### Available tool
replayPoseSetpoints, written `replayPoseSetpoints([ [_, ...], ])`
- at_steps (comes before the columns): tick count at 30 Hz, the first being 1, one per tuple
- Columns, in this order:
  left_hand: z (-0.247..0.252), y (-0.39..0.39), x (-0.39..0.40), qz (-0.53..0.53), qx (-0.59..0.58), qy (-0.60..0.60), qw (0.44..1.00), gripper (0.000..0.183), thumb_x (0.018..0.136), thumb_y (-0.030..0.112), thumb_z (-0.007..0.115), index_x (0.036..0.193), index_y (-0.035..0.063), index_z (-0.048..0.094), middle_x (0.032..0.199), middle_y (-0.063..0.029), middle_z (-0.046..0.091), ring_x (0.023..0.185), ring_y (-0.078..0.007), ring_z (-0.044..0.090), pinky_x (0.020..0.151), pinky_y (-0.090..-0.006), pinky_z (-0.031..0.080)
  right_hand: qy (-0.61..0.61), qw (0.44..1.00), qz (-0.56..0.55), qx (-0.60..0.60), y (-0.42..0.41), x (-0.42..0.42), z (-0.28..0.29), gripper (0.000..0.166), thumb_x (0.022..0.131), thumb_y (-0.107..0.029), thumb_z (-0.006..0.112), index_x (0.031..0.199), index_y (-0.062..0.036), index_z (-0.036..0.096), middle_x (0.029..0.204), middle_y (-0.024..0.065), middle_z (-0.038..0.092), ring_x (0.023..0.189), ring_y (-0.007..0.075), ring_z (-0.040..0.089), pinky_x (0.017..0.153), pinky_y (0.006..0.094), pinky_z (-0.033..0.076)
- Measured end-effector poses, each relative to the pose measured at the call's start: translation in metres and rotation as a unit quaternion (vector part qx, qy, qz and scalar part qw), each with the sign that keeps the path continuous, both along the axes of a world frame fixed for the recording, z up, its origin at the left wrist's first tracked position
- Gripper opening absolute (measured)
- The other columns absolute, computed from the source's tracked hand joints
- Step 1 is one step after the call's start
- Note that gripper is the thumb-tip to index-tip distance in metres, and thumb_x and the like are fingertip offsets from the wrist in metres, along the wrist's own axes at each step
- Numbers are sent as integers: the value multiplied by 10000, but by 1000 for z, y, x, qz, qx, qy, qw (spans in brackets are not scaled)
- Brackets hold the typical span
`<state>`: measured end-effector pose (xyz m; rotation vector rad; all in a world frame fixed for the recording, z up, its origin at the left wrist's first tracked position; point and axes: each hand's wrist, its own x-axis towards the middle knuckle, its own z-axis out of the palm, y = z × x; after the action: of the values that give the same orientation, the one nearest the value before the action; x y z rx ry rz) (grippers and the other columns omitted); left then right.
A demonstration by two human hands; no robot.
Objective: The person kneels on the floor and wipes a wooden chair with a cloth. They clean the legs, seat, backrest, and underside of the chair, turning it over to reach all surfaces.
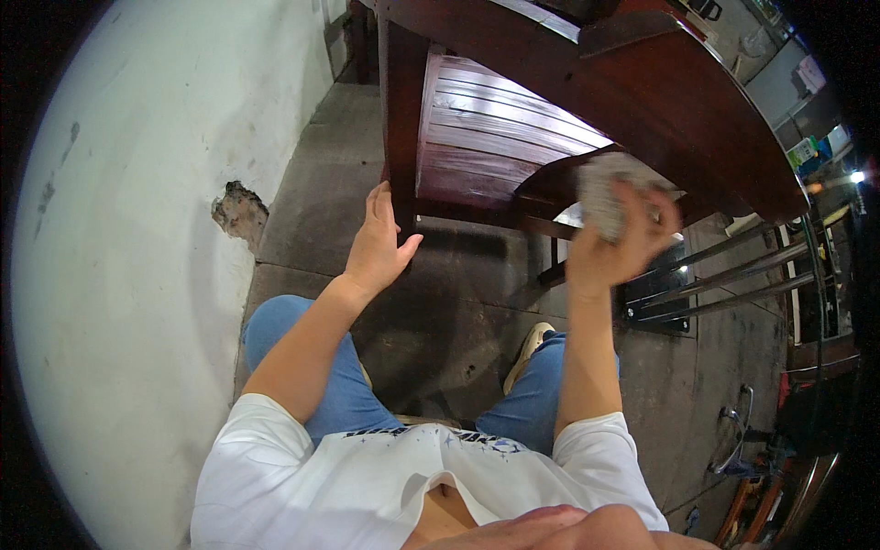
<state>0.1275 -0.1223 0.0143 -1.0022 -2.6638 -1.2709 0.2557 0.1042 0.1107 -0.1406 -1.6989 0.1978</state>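
A dark reddish-brown wooden chair (495, 48) stands before me, its slatted panel (495, 130) shining under what looks like clear film. My right hand (615, 237), blurred by motion, grips a pale grey cloth (605, 185) close under the broad curved armrest (694, 96). Whether the cloth touches the wood, I cannot tell. My left hand (377, 244) holds nothing; its fingers point up along the upright leg (402, 110), thumb apart. The fingertips are at the leg's edge, and contact seems likely but is not certain.
A white wall (144, 227) with a broken plaster hole (240, 212) runs along the left. On the right, dark metal tubes (722, 275) stand near a glass edge. A metal handle-like part (735, 430) lies lower right. The floor (440, 344) is dark tile.
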Motion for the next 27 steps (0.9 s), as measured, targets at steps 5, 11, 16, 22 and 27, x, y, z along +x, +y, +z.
replayPoseSetpoints([
  [5,-3,1,-3,-15,30,6,999,893,780,132,741,1450,-22,169,1410,-233,310,821,-251,597,803,-352,514,-315,946,54,-63,21,-26,-88,510,549,122,657,980,-148,675,1047,101,515,1027,350,477,893,441,410],
  [11,-13,-3,-9,-12,36,34,999,861,780,133,738,1430,-44,201,1403,-239,324,803,-264,596,798,-355,509,-324,939,47,-105,-3,-29,-96,492,626,120,642,1060,-112,642,1116,133,508,1067,377,479,904,470,420],
  [16,-7,1,0,3,32,-4,999,879,773,168,730,1391,-119,174,1440,-312,250,1211,-460,466,985,-404,459,-305,943,82,-108,-26,-42,-101,463,657,133,588,1083,-45,633,1190,172,522,1148,384,475,991,437,386],
  [22,-5,0,1,15,15,6,1000,898,770,163,732,1400,-115,156,1453,-303,228,1152,-444,521,925,-406,499,-284,942,166,-69,-88,-91,-99,438,668,134,557,1085,12,612,1221,208,527,1186,409,467,1031,463,366],
  [27,-7,0,0,17,4,28,999,893,776,159,731,1403,-112,156,1441,-310,238,1155,-437,518,931,-413,492,-310,934,169,-60,-94,-99,-98,478,665,124,565,1113,-40,584,1229,163,502,1211,393,430,1031,475,365],
])
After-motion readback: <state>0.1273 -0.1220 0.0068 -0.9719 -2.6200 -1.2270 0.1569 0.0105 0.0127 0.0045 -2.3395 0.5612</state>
